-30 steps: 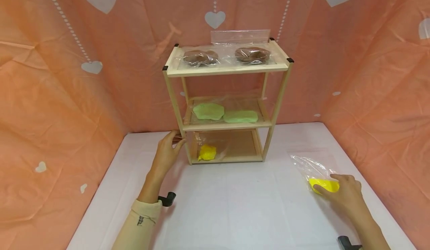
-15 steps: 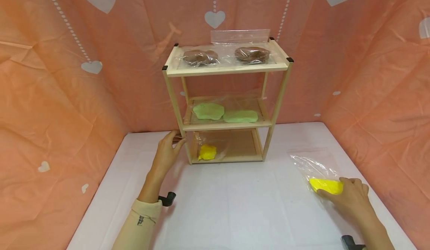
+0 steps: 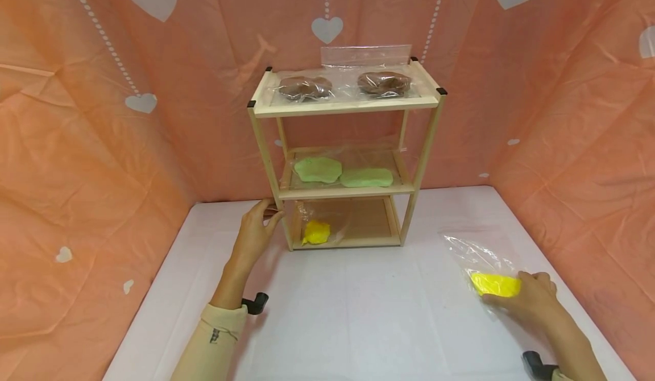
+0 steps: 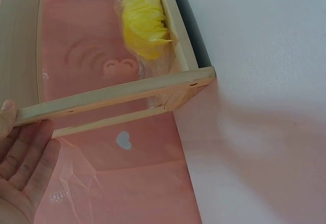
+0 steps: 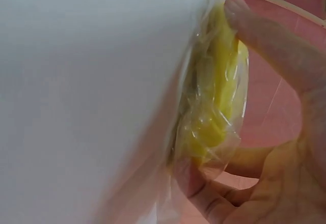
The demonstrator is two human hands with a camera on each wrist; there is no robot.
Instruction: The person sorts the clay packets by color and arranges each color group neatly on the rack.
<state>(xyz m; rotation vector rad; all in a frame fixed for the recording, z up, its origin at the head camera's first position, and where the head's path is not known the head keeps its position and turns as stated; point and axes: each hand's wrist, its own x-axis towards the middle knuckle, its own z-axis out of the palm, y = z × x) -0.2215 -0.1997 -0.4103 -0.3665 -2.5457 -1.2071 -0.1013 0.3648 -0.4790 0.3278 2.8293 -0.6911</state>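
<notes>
At the front left leg [image 3: 263, 148] of a three-tier wooden shelf, my left hand [image 3: 254, 224] pinches the slat low down, thumb on one side and fingers on the other. Over at the right of the table, my right hand [image 3: 534, 298] grips a clear plastic bag [image 3: 478, 253] with a yellow clay-like lump [image 3: 495, 285] in it. In the right wrist view, thumb and fingertips press the two ends of this bagged lump [image 5: 219, 86]. Another bagged yellow lump [image 4: 143, 23] lies at the left of the bottom tier, near the left hand.
Two pale green slabs [image 3: 318, 170] in clear plastic lie on the middle tier. Two brown bagged lumps [image 3: 385, 83] rest on the top tier. The shelf stands at the back of the white table [image 3: 358, 307], before pink cloth [image 3: 225, 85] with hearts.
My right hand has shifted slightly to the right and down along the yellow lump, and its fingers have moved to the lump's right end. My left hand and the shelf stay put.
</notes>
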